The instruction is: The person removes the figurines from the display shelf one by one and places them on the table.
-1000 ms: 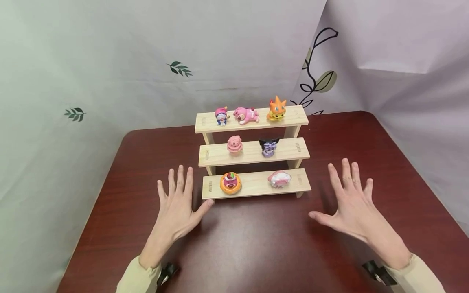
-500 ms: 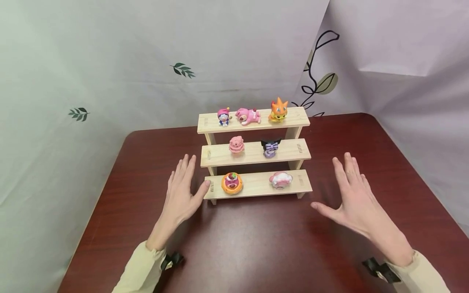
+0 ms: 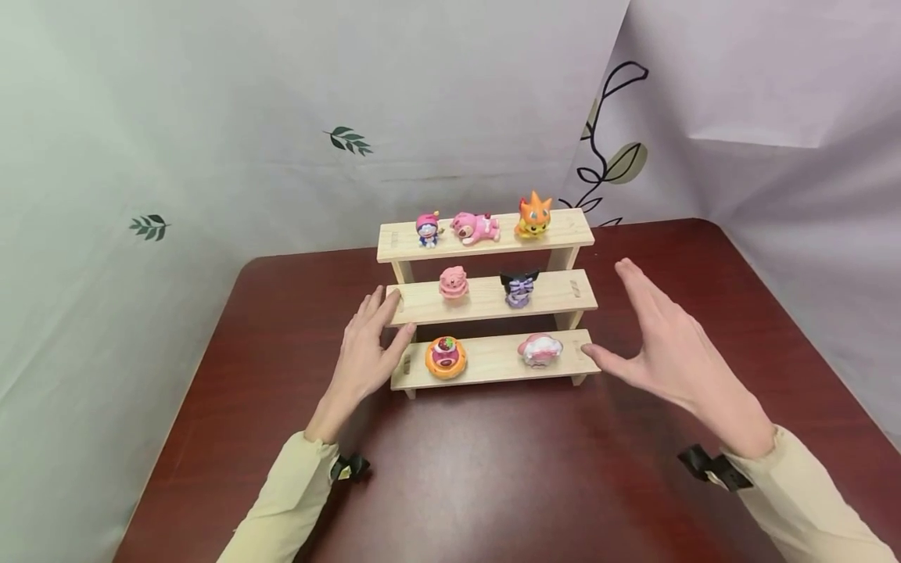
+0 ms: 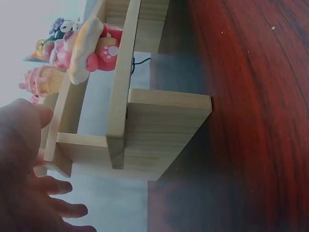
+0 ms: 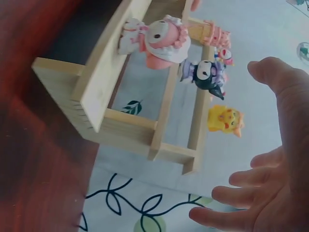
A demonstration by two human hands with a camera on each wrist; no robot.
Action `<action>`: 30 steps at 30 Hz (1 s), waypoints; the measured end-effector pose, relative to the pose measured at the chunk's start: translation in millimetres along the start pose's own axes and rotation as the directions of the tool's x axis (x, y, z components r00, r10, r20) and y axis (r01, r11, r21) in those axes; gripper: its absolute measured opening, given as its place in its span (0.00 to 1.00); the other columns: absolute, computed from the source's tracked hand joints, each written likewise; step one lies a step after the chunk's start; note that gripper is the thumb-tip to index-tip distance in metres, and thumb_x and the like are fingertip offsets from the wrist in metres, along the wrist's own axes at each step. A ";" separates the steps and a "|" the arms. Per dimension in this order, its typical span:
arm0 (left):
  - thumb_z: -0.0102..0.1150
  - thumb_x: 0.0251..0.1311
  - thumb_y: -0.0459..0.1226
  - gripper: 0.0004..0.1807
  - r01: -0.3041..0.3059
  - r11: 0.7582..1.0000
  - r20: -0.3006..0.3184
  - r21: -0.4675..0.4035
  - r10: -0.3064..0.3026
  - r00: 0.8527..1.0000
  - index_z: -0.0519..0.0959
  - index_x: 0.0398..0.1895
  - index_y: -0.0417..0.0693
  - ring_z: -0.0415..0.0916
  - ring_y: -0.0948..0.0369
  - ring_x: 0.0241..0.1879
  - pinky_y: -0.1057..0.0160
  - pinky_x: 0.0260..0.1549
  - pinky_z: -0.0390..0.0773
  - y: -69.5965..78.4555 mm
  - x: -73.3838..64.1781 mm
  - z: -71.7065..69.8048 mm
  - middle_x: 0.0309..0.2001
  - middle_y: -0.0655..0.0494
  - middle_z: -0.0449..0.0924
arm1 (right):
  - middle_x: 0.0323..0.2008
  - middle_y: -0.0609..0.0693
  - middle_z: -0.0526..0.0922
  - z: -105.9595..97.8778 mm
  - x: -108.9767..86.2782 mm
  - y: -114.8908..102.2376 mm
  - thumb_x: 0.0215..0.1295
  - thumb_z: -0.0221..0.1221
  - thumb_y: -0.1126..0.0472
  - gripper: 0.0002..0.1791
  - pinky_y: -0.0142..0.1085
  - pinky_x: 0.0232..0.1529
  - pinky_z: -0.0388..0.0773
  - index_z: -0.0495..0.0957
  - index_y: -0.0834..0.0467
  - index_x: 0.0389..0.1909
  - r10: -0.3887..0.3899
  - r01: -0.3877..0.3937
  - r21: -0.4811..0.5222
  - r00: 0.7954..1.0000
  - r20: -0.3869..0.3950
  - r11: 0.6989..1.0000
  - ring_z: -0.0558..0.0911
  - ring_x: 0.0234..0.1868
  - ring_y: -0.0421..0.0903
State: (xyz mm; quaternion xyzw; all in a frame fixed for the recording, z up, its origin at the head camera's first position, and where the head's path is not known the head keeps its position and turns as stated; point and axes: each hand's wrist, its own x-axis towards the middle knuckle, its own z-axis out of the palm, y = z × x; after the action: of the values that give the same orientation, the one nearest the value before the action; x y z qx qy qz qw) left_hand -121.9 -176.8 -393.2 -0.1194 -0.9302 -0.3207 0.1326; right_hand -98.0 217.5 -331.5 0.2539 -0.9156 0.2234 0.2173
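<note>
Left grip [image 3: 363,356] nearer shelf [image 3: 487,295] on tabletop [image 3: 486,469]

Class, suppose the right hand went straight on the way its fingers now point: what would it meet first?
Probably the right end of the top wooden board, judging from the head view; depth is unclear, so the right hand might pass beside or over it.

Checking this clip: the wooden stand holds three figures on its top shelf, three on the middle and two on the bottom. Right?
Not quite: the head view shows the middle shelf holding two, a pink figure and a purple figure.
</note>
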 end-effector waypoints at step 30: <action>0.65 0.61 0.42 0.27 -0.036 0.996 -0.117 -0.077 0.027 0.993 0.79 0.63 0.43 0.58 0.38 0.70 0.30 0.61 0.56 -5.1 6.3 5.1 0.67 0.38 0.70 | 0.50 0.63 0.79 21.1 95.2 9.2 0.55 0.69 0.72 0.28 0.34 0.41 0.75 0.75 0.68 0.59 -0.027 0.064 0.239 0.988 -0.155 0.969 0.81 0.48 0.54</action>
State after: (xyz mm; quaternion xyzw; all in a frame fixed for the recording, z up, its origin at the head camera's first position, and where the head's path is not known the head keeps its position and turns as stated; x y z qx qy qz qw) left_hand -130.2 -176.6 -397.9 -0.1205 -0.9056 -0.3615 0.1865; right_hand -183.0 178.7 -302.6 0.2820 -0.8563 0.3472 0.2581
